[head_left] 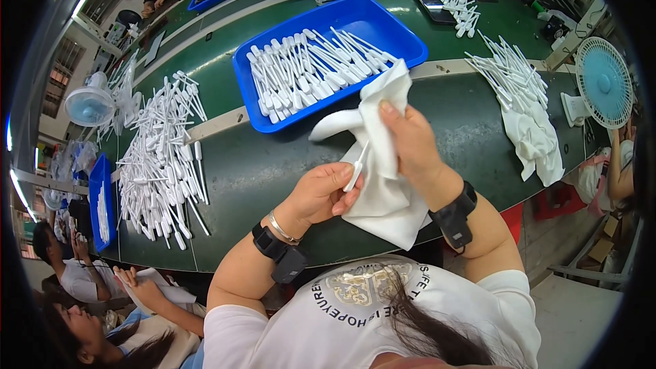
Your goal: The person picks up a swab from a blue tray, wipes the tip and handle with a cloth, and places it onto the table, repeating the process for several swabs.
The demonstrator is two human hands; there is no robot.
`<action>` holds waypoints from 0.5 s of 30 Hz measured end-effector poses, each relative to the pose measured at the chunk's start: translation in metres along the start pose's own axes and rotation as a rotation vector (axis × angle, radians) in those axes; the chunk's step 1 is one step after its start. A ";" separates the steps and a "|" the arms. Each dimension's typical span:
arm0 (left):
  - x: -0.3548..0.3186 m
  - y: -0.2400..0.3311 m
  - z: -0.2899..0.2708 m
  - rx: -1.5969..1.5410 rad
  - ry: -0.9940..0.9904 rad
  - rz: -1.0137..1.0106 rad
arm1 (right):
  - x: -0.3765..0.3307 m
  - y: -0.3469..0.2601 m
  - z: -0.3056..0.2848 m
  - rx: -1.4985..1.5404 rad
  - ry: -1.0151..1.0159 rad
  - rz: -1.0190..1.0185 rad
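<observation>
My left hand pinches one end of a small white plastic pipette above the green table. My right hand grips a white cloth wrapped around the pipette's other end. The cloth hangs down over the table's front edge. Just behind my hands sits a blue tray filled with several white pipettes.
A big loose heap of white pipettes lies on the table at left, another pile with a white cloth at right. Small fans stand at left and right. Other people sit at lower left and far back.
</observation>
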State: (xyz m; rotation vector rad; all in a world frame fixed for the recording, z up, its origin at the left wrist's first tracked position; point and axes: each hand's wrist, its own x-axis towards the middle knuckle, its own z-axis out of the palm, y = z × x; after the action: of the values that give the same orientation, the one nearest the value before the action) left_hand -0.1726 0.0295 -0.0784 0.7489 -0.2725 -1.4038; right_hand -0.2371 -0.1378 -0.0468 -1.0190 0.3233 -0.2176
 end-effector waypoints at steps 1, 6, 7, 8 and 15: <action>0.000 0.001 -0.001 -0.008 -0.002 -0.003 | -0.001 0.008 0.005 -0.180 0.014 0.066; -0.004 0.002 -0.003 -0.142 -0.096 0.096 | -0.019 0.020 0.014 -0.075 -0.209 0.093; -0.003 0.002 -0.003 -0.078 -0.051 0.093 | -0.017 0.019 0.013 -0.075 -0.210 0.092; -0.003 0.001 -0.001 -0.014 -0.007 0.089 | -0.011 0.016 0.010 -0.044 -0.118 0.029; -0.001 -0.004 0.007 0.552 0.306 0.258 | 0.023 -0.017 -0.028 0.178 0.206 -0.217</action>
State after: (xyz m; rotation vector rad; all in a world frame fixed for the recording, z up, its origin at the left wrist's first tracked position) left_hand -0.1802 0.0285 -0.0757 1.3170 -0.5060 -0.9541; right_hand -0.2262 -0.1766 -0.0495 -0.8560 0.3727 -0.5404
